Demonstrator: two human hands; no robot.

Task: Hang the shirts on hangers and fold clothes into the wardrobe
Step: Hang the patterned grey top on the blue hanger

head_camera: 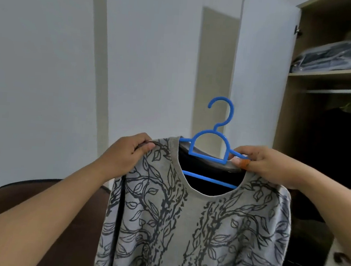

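A grey shirt [194,222] with a dark leaf-and-vine print hangs in front of me, held up at chest height. A blue plastic hanger [210,144] sits inside its neck opening, hook pointing up, lower bar visible through the collar. My left hand [124,152] grips the shirt's left shoulder. My right hand [266,163] pinches the right shoulder fabric together with the hanger's right arm. The hanger's left arm is hidden under the fabric.
An open wardrobe [328,103] stands at the right, with folded clothes in plastic [334,57] on its shelf, a hanging rail [339,91] below and a dark garment on it. A brown chair back [45,196] is at lower left. White wall and door panels lie behind.
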